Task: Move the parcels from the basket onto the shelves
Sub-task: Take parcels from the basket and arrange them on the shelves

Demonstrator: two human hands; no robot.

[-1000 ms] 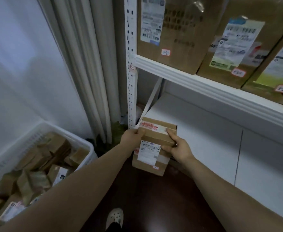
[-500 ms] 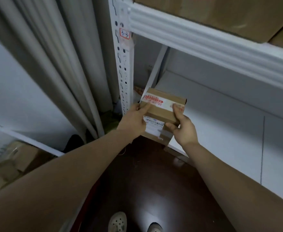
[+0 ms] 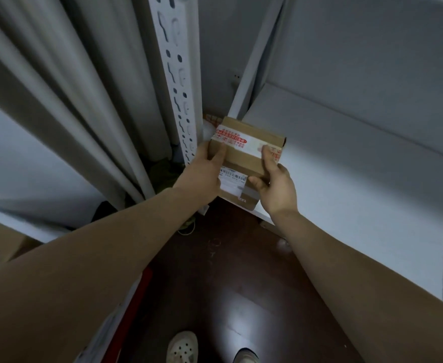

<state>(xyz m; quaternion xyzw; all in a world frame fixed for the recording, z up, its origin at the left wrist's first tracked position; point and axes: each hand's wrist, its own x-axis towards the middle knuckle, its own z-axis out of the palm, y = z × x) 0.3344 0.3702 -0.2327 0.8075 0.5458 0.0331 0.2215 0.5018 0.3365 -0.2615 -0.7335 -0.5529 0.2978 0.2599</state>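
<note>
Shelf (image 3: pixel 346 153): left grip (image 3: pixel 202 176), right grip (image 3: pixel 275 187) hold parcel (image 3: pixel 244 155); red-print tape (image 3: pixel 237 139), barcode label (image 3: pixel 232 179).

The small brown cardboard box (image 3: pixel 241 158) has a white tape strip (image 3: pixel 244 141) with red writing and a white label (image 3: pixel 232 179) with thin black lines. The flat metal shelf (image 3: pixel 346 158) is white. The tall white metal post (image 3: pixel 178 82) has rows of dark holes. The shiny wooden floor (image 3: pixel 241 284) is dark red-brown.
</note>
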